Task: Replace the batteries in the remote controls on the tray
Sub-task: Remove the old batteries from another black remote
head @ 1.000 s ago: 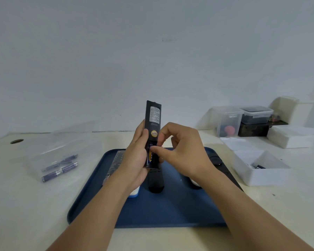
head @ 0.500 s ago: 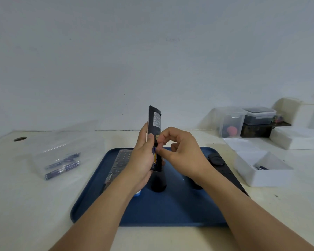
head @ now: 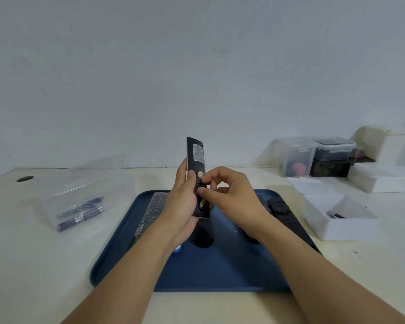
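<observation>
Broad pale table (head: 220, 307), and on it a blue tray (head: 220, 272) in the middle, carrying several remotes: a grey keypad remote (head: 153, 208) at the left, a black remote (head: 204, 232) lying under the hands, another black remote (head: 288, 218) with a round pad along the right edge. To the left of the tray, a clear plastic box (head: 77, 195) with a handful of purple batteries (head: 82, 213) inside, probably the fresh supply. To the right, an open white box (head: 337, 216) with something small and dark in it, perhaps spent cells, too small to say. Storage tubs (head: 318, 155) further back against the wall. Above the tray, held upright and back-side toward the camera, a slim black remote (head: 195, 160), cover off, compartment open at the lower end. Left hand (head: 182, 206) wrapped round its lower half, thumb pressed on the back. Right hand (head: 232, 195) pinching thumb and forefinger at the compartment, on a blue and gold battery (head: 202, 203) sitting there; impossible to tell whether fully gripped or only nudged, going in or coming out. Judging by the layout: first remote mid-swap at best, cover not yet refitted, and the three remotes on the tray apparently untouched, so most of the job remaining.
</observation>
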`<state>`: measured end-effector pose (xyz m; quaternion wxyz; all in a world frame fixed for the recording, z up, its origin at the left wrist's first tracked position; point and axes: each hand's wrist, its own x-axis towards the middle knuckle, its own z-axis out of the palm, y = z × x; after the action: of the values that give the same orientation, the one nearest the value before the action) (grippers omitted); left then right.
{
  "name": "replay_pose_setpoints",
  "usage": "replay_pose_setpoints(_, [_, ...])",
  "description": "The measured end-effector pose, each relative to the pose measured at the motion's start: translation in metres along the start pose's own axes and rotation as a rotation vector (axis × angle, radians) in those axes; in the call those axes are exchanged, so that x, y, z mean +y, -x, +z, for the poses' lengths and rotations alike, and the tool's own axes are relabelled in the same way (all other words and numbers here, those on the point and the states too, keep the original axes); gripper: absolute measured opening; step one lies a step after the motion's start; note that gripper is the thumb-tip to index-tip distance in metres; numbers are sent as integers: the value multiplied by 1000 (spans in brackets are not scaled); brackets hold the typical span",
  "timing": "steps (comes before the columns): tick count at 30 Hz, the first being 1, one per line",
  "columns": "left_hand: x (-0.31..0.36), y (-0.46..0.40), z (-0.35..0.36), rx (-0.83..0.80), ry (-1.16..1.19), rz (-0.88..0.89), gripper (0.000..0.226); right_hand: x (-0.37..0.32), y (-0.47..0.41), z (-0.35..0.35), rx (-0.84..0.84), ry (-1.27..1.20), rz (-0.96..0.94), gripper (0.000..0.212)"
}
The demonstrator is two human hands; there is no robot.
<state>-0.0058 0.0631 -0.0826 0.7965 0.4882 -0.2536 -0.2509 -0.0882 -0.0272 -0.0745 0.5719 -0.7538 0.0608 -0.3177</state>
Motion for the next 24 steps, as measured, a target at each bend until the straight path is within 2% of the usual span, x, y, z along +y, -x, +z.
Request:
replay_pose_setpoints(3, [-1, 0, 2, 7, -8, 12, 41, 2, -1, 4, 74, -71, 126, 18])
replay_pose_setpoints(7, [-2, -1, 2, 38, -47, 57, 39, 1, -1, 3, 78, -86, 274, 21])
replay_pose_setpoints(11, [-4, 0, 3, 52, -79, 67, 39, -3, -1, -1, 82, -43, 284, 17])
replay_pose_setpoints(13, [-3, 0, 3, 59, -68, 61, 38, -7, -2, -4, 76, -105, 345, 17])
replay_pose_setpoints(15, [-2, 0, 3, 63, -46, 52, 36, -10, -9, -16, 95, -371, 494, 13])
replay_pose_setpoints(17, [-1, 0, 2, 66, -38, 46, 35, -11, -19, -37, 120, -820, 653, 19])
replay_pose_setpoints(18, [-3, 0, 3, 63, -38, 39, 35, -11, -22, -50, 154, -1009, 686, 22])
replay_pose_setpoints(20, [-4, 2, 3, 42, -54, 32, 35, -12, -26, -72, 240, -1180, 660, 27])
replay_pose_setpoints(22, [-8, 5, 7, 8, -75, 12, 36, -14, -24, -96, 377, -1081, 562, 27])
replay_pose_setpoints(24, [-10, 9, 10, -23, -106, 4, 37, -17, -26, -116, 510, -699, 469, 29])
